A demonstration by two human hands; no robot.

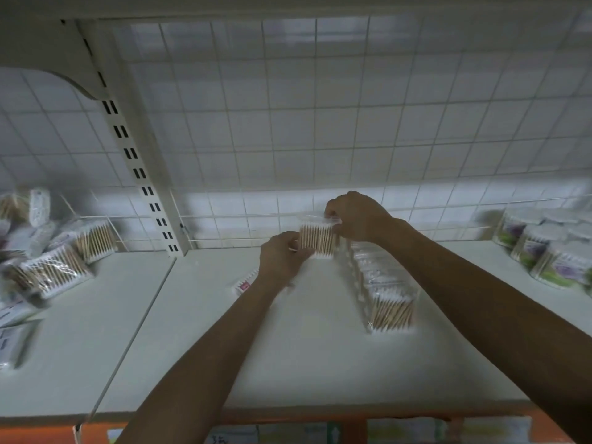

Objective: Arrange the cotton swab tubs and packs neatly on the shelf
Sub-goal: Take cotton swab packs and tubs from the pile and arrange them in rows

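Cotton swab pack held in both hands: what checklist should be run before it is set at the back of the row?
1. The left hand grips the held pack at its lower left: ok.
2. The right hand pinches its top edge: ok.
3. The held pack is upright, sticks vertical: ok.
4. In line with the row of packs: cannot tell, the right hand hides the join.
5. Its bottom rests on the shelf: cannot tell.
6. The flat pack by the left wrist lies out of the row: not ok.
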